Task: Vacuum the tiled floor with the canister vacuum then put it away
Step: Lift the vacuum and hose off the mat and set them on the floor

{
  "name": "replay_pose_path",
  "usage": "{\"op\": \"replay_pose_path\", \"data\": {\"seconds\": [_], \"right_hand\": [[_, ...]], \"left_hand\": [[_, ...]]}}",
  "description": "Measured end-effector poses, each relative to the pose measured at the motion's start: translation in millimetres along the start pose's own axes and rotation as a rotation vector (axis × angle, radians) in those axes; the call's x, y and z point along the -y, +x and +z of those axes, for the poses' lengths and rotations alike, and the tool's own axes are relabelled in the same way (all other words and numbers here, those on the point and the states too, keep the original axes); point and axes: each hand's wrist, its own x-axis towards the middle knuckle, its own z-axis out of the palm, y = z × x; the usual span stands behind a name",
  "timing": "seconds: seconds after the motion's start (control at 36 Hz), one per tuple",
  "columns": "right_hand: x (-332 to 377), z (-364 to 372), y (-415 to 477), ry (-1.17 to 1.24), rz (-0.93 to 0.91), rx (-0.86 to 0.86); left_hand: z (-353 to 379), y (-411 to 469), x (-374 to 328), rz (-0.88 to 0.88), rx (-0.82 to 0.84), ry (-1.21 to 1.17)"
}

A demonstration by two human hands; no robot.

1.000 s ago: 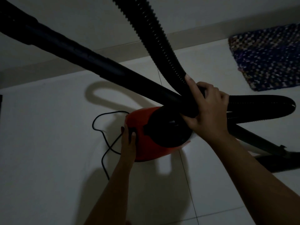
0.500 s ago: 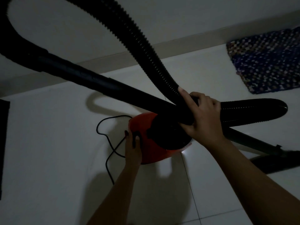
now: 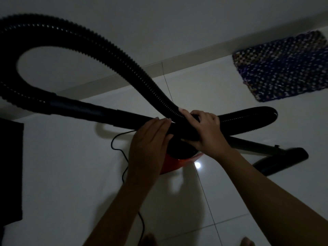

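A red canister vacuum with a black top sits on the white tiled floor, mostly hidden by my hands. Its black ribbed hose loops up to the left and crosses a black rigid tube. My right hand grips the hose and tube where they cross above the canister. My left hand rests with straight fingers against the tube just left of that crossing. The floor nozzle lies on the tiles at right. A thin black power cord trails left of the canister.
A dark patterned mat lies by the wall at the upper right. A dark object stands at the left edge. The pale wall and skirting run across the back. My toes show at the bottom.
My left hand left the red canister's side and rose to the tube beside my right hand. The hose loop swung further into view at left as the camera moved nearer.
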Motion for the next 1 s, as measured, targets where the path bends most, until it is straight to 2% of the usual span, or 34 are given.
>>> {"op": "replay_pose_path", "data": {"seconds": [0.14, 0.33, 0.42, 0.5, 0.56, 0.72, 0.81, 1.0], "right_hand": [[-6, -2, -3, 0.027, -0.003, 0.041], [-6, -1, -14, 0.048, -0.097, 0.083], [-6, -8, -24, 0.067, -0.132, 0.096], [-7, -12, -27, 0.056, -0.162, 0.108], [-7, -17, -27, 0.012, -0.179, 0.097], [-6, -38, -34, -0.048, -0.203, 0.077], [-4, -39, -45, -0.048, -0.138, 0.028], [14, -55, -81, 0.183, 0.144, -0.053]], "left_hand": [[-14, 17, 10, 0.167, 0.184, 0.091], [-27, 40, 14, 0.253, 0.532, 0.126], [-36, 37, 7, 0.329, 0.602, 0.148], [-41, 32, 4, 0.328, 0.643, 0.148], [-42, 27, 0, 0.252, 0.680, 0.098], [-45, 20, -28, -0.132, 0.706, -0.091], [-50, 28, -50, -0.303, 0.712, -0.217], [-54, 47, -87, -0.613, 0.827, -0.474]]}}
